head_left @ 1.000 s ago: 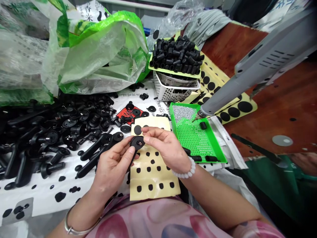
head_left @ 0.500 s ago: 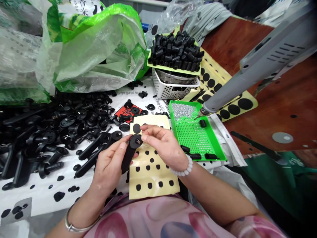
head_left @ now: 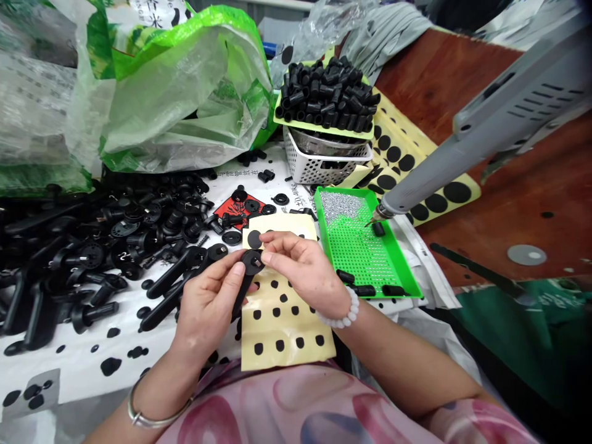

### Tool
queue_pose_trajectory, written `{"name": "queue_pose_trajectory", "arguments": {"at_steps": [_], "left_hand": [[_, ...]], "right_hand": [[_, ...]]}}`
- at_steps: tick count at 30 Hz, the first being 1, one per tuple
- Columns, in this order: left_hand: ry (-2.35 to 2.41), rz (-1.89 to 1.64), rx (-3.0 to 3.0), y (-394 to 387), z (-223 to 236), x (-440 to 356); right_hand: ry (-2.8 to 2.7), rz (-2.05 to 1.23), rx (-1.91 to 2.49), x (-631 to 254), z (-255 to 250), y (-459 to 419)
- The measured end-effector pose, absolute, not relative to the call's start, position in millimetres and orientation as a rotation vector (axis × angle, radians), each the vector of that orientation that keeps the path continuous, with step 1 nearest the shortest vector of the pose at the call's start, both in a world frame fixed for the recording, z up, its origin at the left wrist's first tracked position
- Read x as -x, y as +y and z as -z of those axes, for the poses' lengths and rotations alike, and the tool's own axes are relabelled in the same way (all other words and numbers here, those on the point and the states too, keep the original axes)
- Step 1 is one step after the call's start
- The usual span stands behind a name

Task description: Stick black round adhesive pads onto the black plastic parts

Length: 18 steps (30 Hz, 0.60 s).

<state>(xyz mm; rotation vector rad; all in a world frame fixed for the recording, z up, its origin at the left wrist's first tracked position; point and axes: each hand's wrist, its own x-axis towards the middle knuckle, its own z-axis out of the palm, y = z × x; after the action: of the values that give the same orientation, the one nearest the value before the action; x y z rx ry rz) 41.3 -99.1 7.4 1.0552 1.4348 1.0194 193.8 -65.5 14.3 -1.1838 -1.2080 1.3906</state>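
Handle of matte black plastic with a round head (head_left: 252, 265) sits over the glossy cream sheet of black dots (head_left: 289, 327), pinched by my left hand (head_left: 206, 308); my right hand (head_left: 308, 268) has thumb and fingertips together at its right edge. Glossy black parts (head_left: 124, 228) crowd the left. Right, the perforated green plastic tray (head_left: 358, 246) has bare mesh inside its raised rim, beneath the grey tool's pointed tip (head_left: 374, 219).

Glossy black plastic pieces (head_left: 90, 254) everywhere – dull grey driver (head_left: 439, 154), shiny metal bangle (head_left: 139, 416), reddish wood board (head_left: 522, 203).
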Motion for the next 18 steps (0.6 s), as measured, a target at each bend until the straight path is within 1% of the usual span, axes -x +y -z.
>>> {"name": "queue_pose_trajectory", "arguments": {"at_steps": [3, 7, 9, 10, 12, 15, 18], "left_hand": [[1.370, -1.029, -1.076, -100, -7, -43], [1.298, -1.063, -1.084, -99, -6, -44], [1.312, -1.081, -1.070, -97, -8, -44], [1.314, -1.088, -1.060, -97, -9, -44], [1.302, -1.087, -1.032, -97, -11, -44], [1.268, -1.053, -1.004, -99, -13, -43], [1.252, -1.017, -1.005, -102, -12, -44]], "right_hand": [[-1.300, -1.281, 1.196, -195, -15, -68], [-1.611, -0.870, 1.190, -194, -29, -91], [-1.734, -0.765, 1.097, -193, -38, -104], [-1.751, -0.780, 1.054, -194, -41, -108], [-1.658, -0.920, 1.043, -197, -45, -108], [-1.309, -1.290, 1.109, -203, -41, -92], [-1.056, -1.586, 1.049, -209, -34, -74]]}}
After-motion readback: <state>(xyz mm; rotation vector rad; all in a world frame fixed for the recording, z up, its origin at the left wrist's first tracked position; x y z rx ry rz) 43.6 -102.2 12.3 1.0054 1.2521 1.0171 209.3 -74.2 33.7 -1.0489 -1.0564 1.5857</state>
